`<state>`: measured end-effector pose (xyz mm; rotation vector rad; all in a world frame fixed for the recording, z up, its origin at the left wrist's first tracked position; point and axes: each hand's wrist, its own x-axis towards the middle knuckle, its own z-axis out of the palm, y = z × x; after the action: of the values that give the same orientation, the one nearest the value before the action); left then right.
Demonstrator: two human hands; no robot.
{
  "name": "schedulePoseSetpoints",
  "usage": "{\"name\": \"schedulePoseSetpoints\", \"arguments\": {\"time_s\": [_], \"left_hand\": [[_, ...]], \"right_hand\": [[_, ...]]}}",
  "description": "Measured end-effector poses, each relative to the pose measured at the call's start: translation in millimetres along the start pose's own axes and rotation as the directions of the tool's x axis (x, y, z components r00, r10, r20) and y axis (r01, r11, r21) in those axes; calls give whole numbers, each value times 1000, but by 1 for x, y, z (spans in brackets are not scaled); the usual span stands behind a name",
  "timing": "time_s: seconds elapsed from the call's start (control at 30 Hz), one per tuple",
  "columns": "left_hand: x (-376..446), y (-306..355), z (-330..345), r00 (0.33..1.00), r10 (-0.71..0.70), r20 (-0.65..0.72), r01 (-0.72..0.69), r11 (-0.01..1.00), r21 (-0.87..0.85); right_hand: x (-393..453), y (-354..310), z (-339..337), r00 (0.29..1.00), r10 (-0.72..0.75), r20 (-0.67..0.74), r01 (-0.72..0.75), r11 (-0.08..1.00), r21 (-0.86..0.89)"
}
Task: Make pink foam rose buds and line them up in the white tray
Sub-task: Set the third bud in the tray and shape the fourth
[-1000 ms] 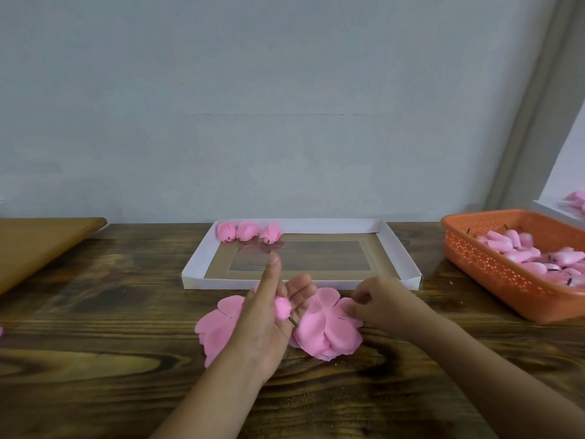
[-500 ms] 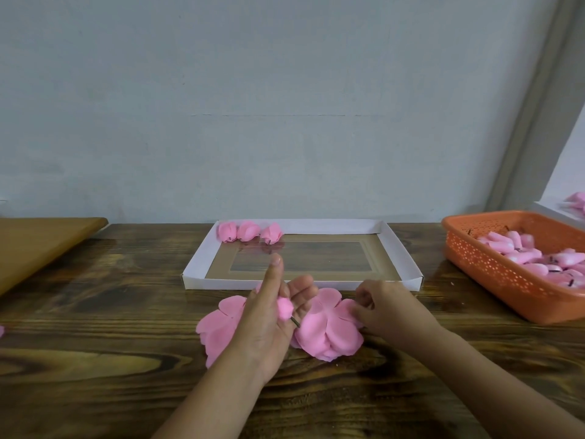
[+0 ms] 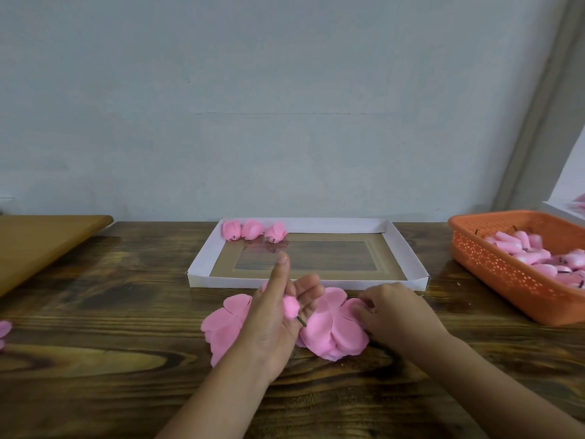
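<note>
**Petal pick-up, bud core in hand**

Since the earlier frame nothing had shifted noticeably. Risk: right hand [image 3: 392, 312], fingertips pinching the petal stack [image 3: 332, 334], might lift several sheets. White tray [image 3: 202, 258] held three buds [image 3: 253, 230]; orange basket [image 3: 493, 264] held cores. Left hand [image 3: 278, 315] gripped a core [image 3: 291, 307], index finger extended.

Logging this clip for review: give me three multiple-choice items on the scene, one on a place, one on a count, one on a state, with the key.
1. Where does the orange basket stand?
A. right of the white tray
B. left of the tray
C. inside the tray

2. How many rose buds lie in the tray?
A. one
B. three
C. six

3. What is the left hand doing?
A. lying flat on the table
B. holding a small pink bud core with a dark stem
C. gripping the basket

Key: 1 A, it stands at the table's right edge. 2 B, three in the far left corner. 3 B, its fingers curl round it.
</note>
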<state>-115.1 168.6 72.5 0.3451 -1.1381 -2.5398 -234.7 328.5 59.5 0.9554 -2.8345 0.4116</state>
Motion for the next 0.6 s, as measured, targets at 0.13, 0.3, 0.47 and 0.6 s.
{"name": "schedulePoseSetpoints", "arguments": {"time_s": [0.13, 0.3, 0.47, 0.6], "left_hand": [[0, 0, 0, 1000, 1, 6, -1, 1000, -5], [1, 0, 0, 1000, 1, 11, -1, 1000, 5], [0, -1, 0, 1000, 1, 13, -1, 1000, 4], [-1, -1, 1, 1000, 5, 9, -5, 1000, -4]], "right_hand": [[-3, -4, 1, 1000, 8, -21, -10, 997, -75], [-6, -6, 0, 1000, 9, -6, -10, 996, -85], [-7, -6, 1, 1000, -8, 0, 8, 993, -120], [-8, -6, 1, 996, -88, 20, 90, 974, -206]]}}
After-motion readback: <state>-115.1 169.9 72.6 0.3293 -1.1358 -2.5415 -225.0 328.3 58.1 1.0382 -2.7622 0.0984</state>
